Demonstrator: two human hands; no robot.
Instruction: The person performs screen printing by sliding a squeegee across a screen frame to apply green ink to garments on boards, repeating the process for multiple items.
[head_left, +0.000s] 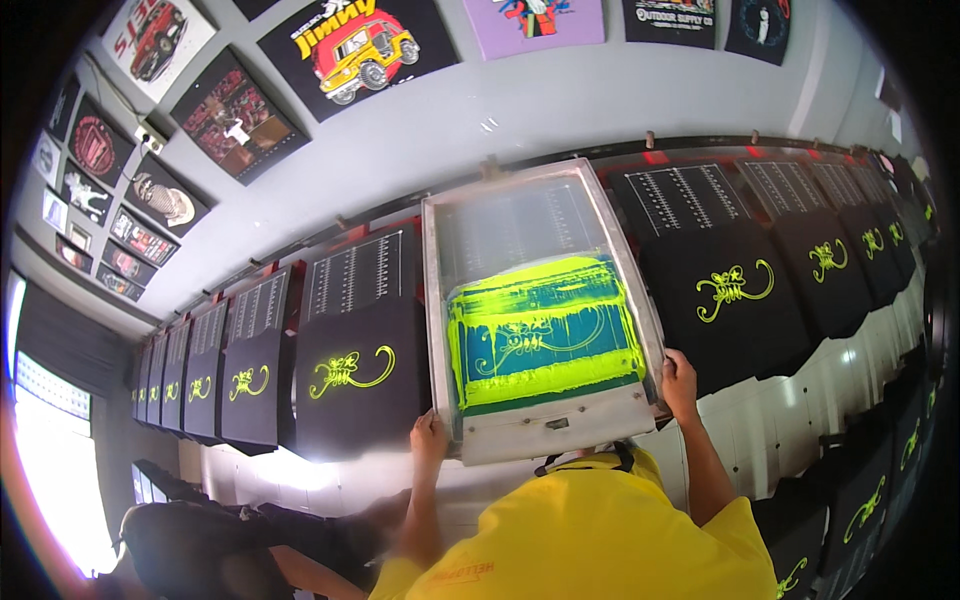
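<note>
The left hand [429, 436] and right hand [679, 381] each gripped a near corner of the one screen frame [540, 310], which lay on the worktop [760, 440] between printed black shirts [360, 375]. Uneven lifting could probably smear the wet yellow ink [545, 385]. Roughly six printed shirts showed left, four right.

Screen-printing workshop: shirt-lined pallets [360, 375], inked screen [540, 320]

Bright daylight blows out the window [45, 470] at lower left, flaring pink. Room evenly lit, shadows soft. Fisheye bends edges; black vignette corners. Slight softness throughout.
</note>
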